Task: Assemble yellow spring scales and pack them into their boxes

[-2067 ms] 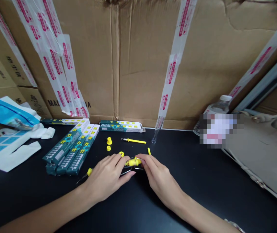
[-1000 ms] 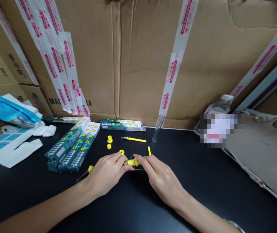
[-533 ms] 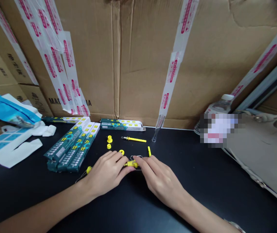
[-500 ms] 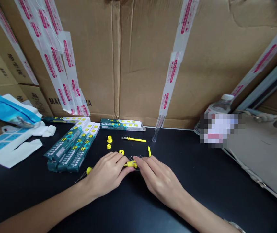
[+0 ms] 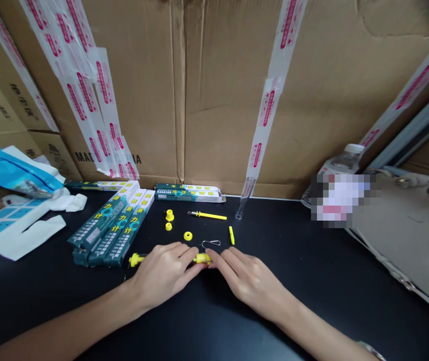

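From where I stand, both hands are at work low over the black table (image 5: 214, 321), close together. The left hand (image 5: 165, 265) is wrapped over a slim yellow-ended instrument (image 5: 201, 258), fingers clamped on it, so most of its length is hidden; one yellow end pokes out past the wrist side, the other past the thumb. The right hand (image 5: 250, 273) has its fingertips closed on that right-hand end (the thumb is mostly tucked out of my sight). Just beyond the fingertips lies a bent wire hook (image 5: 211, 244), and behind it a yellow ring (image 5: 187, 235). A short yellow stick (image 5: 231, 235) sits near the right knuckles. Further back I see a flanged yellow cap (image 5: 169, 215), a smaller yellow cap (image 5: 168, 226) just in front of it, and a yellow rod (image 5: 210, 216) with a metal loop at its left tip. A clear tube (image 5: 246, 198) is near the cardboard (image 5: 218, 110), and green-and-white boxes (image 5: 111, 225) lie side by side to the left
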Demonstrator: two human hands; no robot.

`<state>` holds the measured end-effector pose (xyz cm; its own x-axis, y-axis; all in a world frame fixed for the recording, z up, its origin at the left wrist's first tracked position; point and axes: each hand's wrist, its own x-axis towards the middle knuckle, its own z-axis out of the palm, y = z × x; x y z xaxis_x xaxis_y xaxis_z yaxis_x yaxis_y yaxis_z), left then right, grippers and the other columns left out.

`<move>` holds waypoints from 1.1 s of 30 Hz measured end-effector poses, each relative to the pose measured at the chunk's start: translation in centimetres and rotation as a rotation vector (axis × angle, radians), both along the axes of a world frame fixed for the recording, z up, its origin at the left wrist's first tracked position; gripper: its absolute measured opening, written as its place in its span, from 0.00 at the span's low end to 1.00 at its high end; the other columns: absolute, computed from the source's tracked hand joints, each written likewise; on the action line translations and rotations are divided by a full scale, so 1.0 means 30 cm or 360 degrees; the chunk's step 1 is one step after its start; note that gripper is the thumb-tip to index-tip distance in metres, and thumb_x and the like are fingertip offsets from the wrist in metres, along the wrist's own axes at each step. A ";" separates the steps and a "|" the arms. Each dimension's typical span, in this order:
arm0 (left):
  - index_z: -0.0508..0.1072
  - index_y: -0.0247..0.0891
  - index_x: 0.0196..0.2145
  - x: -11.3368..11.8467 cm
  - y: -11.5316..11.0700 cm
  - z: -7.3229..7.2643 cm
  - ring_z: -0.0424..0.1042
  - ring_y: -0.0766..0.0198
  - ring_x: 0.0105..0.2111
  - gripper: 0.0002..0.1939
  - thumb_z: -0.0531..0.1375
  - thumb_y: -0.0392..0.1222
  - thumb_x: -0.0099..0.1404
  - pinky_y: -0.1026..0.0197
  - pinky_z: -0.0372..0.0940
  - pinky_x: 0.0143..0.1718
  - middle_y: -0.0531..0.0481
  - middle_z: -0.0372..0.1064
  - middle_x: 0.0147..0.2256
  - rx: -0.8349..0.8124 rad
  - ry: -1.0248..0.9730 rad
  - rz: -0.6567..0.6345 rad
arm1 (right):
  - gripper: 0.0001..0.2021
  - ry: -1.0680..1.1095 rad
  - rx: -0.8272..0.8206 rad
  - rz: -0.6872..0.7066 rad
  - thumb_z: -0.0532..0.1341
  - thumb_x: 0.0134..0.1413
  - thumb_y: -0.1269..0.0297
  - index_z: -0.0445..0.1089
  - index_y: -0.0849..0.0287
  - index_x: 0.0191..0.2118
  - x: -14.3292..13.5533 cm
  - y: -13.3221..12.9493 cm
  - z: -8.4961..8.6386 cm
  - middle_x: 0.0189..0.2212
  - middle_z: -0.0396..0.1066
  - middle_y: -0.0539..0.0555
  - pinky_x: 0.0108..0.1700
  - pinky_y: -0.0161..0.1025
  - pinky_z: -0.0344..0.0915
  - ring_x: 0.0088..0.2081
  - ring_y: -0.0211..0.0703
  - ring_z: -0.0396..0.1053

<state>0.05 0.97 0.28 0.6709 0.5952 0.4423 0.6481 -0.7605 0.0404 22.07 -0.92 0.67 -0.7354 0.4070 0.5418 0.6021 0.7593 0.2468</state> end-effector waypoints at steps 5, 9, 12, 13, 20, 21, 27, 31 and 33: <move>0.75 0.36 0.36 0.010 -0.014 0.008 0.77 0.57 0.27 0.13 0.54 0.44 0.73 0.56 0.69 0.25 0.51 0.76 0.29 0.0078 -0.0033 -0.0032 | 0.14 0.0056 0.0116 -0.0038 0.48 0.68 0.78 0.71 0.73 0.44 -0.006 -0.004 -0.021 0.23 0.69 0.53 0.22 0.40 0.63 0.22 0.43 0.68; 0.75 0.35 0.37 0.015 -0.021 0.016 0.75 0.58 0.26 0.14 0.53 0.44 0.74 0.57 0.67 0.24 0.50 0.76 0.28 0.0190 -0.0086 -0.0056 | 0.16 0.0240 0.0048 -0.0038 0.44 0.67 0.80 0.69 0.68 0.41 -0.007 0.002 -0.037 0.23 0.70 0.54 0.23 0.36 0.64 0.23 0.41 0.69; 0.75 0.34 0.37 0.015 -0.023 0.024 0.75 0.59 0.25 0.13 0.54 0.43 0.73 0.57 0.66 0.23 0.50 0.77 0.29 0.0286 -0.0101 -0.0086 | 0.16 0.0366 -0.0038 -0.0046 0.44 0.65 0.82 0.67 0.64 0.38 -0.014 0.006 -0.042 0.24 0.72 0.54 0.24 0.34 0.65 0.24 0.40 0.71; 0.75 0.34 0.38 0.015 -0.024 0.027 0.74 0.59 0.25 0.13 0.54 0.43 0.73 0.56 0.65 0.23 0.50 0.77 0.29 0.0313 -0.0096 -0.0086 | 0.16 0.0392 -0.0050 -0.0053 0.44 0.64 0.82 0.67 0.63 0.37 -0.018 0.006 -0.042 0.25 0.72 0.54 0.24 0.34 0.65 0.24 0.40 0.72; 0.75 0.34 0.37 0.014 -0.028 0.031 0.74 0.59 0.24 0.12 0.56 0.43 0.72 0.56 0.63 0.22 0.51 0.76 0.27 0.0368 -0.0094 -0.0072 | 0.15 0.0564 -0.0229 -0.0117 0.47 0.59 0.84 0.66 0.60 0.37 -0.026 0.004 -0.050 0.28 0.74 0.52 0.24 0.33 0.65 0.24 0.38 0.73; 0.75 0.34 0.37 0.013 -0.028 0.029 0.74 0.59 0.23 0.12 0.56 0.43 0.72 0.56 0.62 0.22 0.51 0.76 0.26 0.0345 -0.0099 -0.0069 | 0.15 0.0576 -0.0257 -0.0112 0.47 0.59 0.83 0.66 0.60 0.37 -0.025 0.005 -0.053 0.28 0.74 0.52 0.25 0.32 0.65 0.24 0.38 0.73; 0.72 0.37 0.32 0.011 -0.031 0.036 0.74 0.57 0.24 0.14 0.54 0.46 0.71 0.56 0.60 0.22 0.51 0.72 0.25 0.0184 -0.0001 0.0061 | 0.13 0.0618 -0.0407 -0.0060 0.50 0.64 0.81 0.68 0.60 0.42 -0.023 0.013 -0.057 0.32 0.76 0.52 0.30 0.33 0.68 0.30 0.38 0.75; 0.71 0.38 0.30 0.021 -0.035 0.039 0.72 0.57 0.23 0.17 0.56 0.54 0.69 0.56 0.59 0.22 0.52 0.71 0.24 0.0193 0.0073 0.0129 | 0.10 0.0634 -0.0389 -0.0013 0.52 0.66 0.78 0.69 0.61 0.43 -0.029 0.009 -0.040 0.31 0.75 0.54 0.33 0.36 0.68 0.30 0.41 0.72; 0.70 0.39 0.29 0.026 -0.034 0.036 0.72 0.58 0.22 0.17 0.57 0.53 0.69 0.57 0.59 0.23 0.53 0.70 0.23 0.0227 0.0086 0.0150 | 0.09 0.0656 -0.0362 -0.0036 0.54 0.66 0.77 0.69 0.61 0.43 -0.035 0.004 -0.032 0.30 0.75 0.54 0.33 0.38 0.68 0.31 0.43 0.69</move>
<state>0.83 -0.04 1.35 0.6400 0.5904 0.4918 0.7152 -0.6917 -0.1002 21.01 -0.79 -0.28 -0.4671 0.5626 0.6821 0.6320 0.7519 -0.1874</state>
